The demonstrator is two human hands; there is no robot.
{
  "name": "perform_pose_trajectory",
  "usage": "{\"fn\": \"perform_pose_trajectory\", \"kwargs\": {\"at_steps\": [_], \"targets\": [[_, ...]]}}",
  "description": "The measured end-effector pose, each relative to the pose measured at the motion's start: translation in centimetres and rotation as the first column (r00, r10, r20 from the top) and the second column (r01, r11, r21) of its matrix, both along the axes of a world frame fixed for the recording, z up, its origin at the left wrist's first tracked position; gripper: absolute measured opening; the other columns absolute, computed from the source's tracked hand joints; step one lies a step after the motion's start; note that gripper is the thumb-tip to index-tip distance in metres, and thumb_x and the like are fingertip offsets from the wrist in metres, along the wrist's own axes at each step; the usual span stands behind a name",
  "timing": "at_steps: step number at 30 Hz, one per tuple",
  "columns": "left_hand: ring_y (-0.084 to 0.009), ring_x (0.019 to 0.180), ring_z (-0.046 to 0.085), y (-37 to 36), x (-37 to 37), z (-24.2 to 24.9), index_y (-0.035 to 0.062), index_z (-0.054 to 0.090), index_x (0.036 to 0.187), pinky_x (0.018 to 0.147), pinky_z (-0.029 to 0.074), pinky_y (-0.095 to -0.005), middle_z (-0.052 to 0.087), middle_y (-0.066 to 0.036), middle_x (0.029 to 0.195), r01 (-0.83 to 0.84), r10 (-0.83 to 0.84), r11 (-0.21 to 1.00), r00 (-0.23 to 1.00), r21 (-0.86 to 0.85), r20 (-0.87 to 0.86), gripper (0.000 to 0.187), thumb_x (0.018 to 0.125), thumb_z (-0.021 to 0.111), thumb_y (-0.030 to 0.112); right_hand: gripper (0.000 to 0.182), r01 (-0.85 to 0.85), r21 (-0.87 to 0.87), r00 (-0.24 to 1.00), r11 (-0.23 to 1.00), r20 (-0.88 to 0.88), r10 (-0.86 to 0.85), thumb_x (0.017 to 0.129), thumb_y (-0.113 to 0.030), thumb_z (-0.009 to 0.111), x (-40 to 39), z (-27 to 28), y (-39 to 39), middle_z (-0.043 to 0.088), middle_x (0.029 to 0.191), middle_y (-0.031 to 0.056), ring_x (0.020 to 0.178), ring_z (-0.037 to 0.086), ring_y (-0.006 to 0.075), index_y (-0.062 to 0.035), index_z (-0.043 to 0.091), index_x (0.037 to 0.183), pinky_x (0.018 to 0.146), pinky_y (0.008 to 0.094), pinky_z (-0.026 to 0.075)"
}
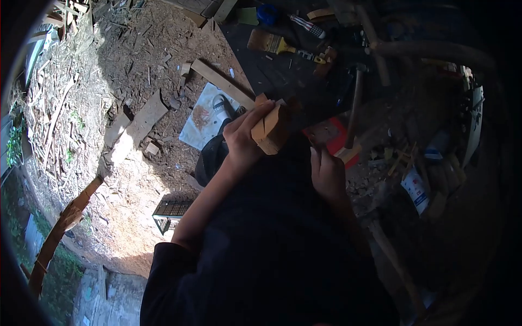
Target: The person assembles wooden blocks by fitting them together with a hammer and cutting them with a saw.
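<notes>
My left hand [244,136] is closed around a block of orange-brown wood [271,130], held up in front of my body. The block's near end is cut with angled faces, and a dark line runs across one side. Lower and to the right is my right hand [328,173], its fingers curled in shadow; whatever they grip is too dark to make out. Just beyond it lies a red flat object [326,132]. A hammer [356,100] with a wooden handle stands out against the dark surface, its handle end close to the right hand.
On the dark work surface [255,60] lie a wide paintbrush [266,42], a blue tape measure [267,14] and a striped-handled tool [308,26]. A plank [220,81] slants toward the left hand. Sandalled foot [222,108] on a white board [196,122]; wood scraps cover the ground.
</notes>
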State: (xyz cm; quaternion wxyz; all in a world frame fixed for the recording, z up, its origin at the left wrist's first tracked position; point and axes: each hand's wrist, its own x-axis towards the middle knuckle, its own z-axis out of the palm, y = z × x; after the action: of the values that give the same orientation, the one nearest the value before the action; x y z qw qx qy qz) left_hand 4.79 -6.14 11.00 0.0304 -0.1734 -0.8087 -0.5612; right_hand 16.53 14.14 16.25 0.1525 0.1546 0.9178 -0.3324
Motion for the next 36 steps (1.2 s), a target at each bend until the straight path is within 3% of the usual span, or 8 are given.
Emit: {"fn": "perform_pose_trajectory", "kwargs": {"at_steps": [2, 5, 11, 14, 17, 20, 24, 36], "targets": [[-0.0288, 0.104, 0.08, 0.4, 0.3, -1.1, -0.002, 0.073, 0.126, 0.092, 0.064, -0.0375, 0.078, -0.019, 0.117, 0.03, -0.032, 0.999, 0.991, -0.019, -0.126, 0.053, 0.076, 0.088, 0.007, 0.021, -0.018, 0.053, 0.995, 0.998, -0.094, 0.023, 0.108, -0.018, 0.058, 3.0, -0.7, 1.3, 0.071, 0.086, 0.0249, 0.087, 0.072, 0.0462, -0.0024, 0.065, 0.119, 0.073, 0.0531, 0.056], [-0.0313, 0.106, 0.079, 0.4, 0.4, -0.4, -0.0016, 0.074, 0.124, 0.092, 0.064, -0.0384, 0.078, -0.021, 0.12, 0.018, -0.017, 1.0, 0.999, 0.013, -0.041, 0.052, 0.075, 0.088, 0.007, 0.019, 0.015, 0.01, 0.979, 1.0, 0.206, -0.016, 0.108, -0.018, 0.058, -2.1, 1.6, -0.6, 0.071, 0.087, 0.0255, 0.088, 0.072, 0.0459, -0.0018, 0.064, 0.116, 0.074, 0.0529, 0.056], [-0.0321, 0.104, 0.079, 0.4, 0.2, -0.8, -0.0017, 0.074, 0.124, 0.091, 0.064, -0.0375, 0.078, -0.02, 0.117, 0.004, -0.002, 1.0, 0.996, 0.026, -0.085, 0.05, 0.077, 0.087, 0.007, 0.03, -0.07, 0.053, 0.971, 0.996, -0.224, 0.08, 0.111, -0.02, 0.054, 2.5, -2.0, 0.9, 0.072, 0.089, 0.0265, 0.085, 0.074, 0.0457, -0.0024, 0.064, 0.132, 0.071, 0.0498, 0.056], [-0.0326, 0.105, 0.079, 0.4, 0.4, -0.5, -0.0014, 0.074, 0.124, 0.09, 0.064, -0.0377, 0.078, -0.02, 0.116, 0.057, -0.056, 0.998, 0.997, 0.016, -0.057, 0.049, 0.077, 0.087, 0.006, 0.023, -0.021, -0.025, 1.0, 0.999, -0.006, 0.021, 0.109, -0.019, 0.057, -2.5, -0.1, -0.9, 0.071, 0.086, 0.0253, 0.083, 0.073, 0.0443, -0.0011, 0.065, 0.122, 0.066, 0.0527, 0.055], [-0.0324, 0.105, 0.079, -0.4, -0.2, -0.4, -0.0014, 0.073, 0.125, 0.09, 0.064, -0.0375, 0.078, -0.02, 0.119, -0.005, 0.005, 0.999, 1.0, 0.035, 0.014, 0.05, 0.077, 0.087, 0.007, 0.026, -0.034, 0.092, 0.967, 0.995, -0.249, 0.057, 0.112, -0.019, 0.053, 3.9, -2.2, 1.2, 0.07, 0.082, 0.024, 0.08, 0.073, 0.0445, -0.0008, 0.066, 0.125, 0.066, 0.0496, 0.053], [-0.0315, 0.105, 0.079, 0.7, 0.5, -1.0, -0.0012, 0.073, 0.125, 0.09, 0.064, -0.0371, 0.078, -0.02, 0.12, 0.025, -0.023, 1.0, 0.997, 0.018, -0.076, 0.051, 0.077, 0.088, 0.008, 0.025, 0.013, 0.017, 1.0, 1.0, 0.025, -0.014, 0.112, -0.019, 0.053, -1.1, 0.2, -0.9, 0.068, 0.078, 0.0235, 0.077, 0.073, 0.0429, -0.0007, 0.066, 0.123, 0.065, 0.0499, 0.052], [-0.0311, 0.104, 0.079, -0.5, -0.1, -0.5, -0.0015, 0.073, 0.126, 0.09, 0.064, -0.0373, 0.078, -0.019, 0.119, 0.021, -0.021, 1.0, 1.0, 0.011, -0.005, 0.053, 0.076, 0.089, 0.008, 0.022, -0.068, 0.138, 0.967, 0.988, -0.235, 0.099, 0.11, -0.02, 0.057, 1.9, -1.2, 0.4, 0.07, 0.077, 0.0224, 0.072, 0.071, 0.0455, -0.0031, 0.066, 0.121, 0.062, 0.0526, 0.054], [-0.0315, 0.1, 0.08, 0.2, 0.4, -0.9, -0.0015, 0.073, 0.126, 0.086, 0.064, -0.0376, 0.078, -0.02, 0.117, 0.049, -0.048, 0.999, 0.997, 0.021, -0.062, 0.054, 0.076, 0.089, 0.009, 0.022, -0.008, 0.038, 0.999, 0.999, 0.049, 0.006, 0.109, -0.023, 0.058, -0.8, -0.6, -0.4, 0.071, 0.084, 0.0239, 0.084, 0.071, 0.0468, -0.0033, 0.065, 0.116, 0.065, 0.0529, 0.055]]}}
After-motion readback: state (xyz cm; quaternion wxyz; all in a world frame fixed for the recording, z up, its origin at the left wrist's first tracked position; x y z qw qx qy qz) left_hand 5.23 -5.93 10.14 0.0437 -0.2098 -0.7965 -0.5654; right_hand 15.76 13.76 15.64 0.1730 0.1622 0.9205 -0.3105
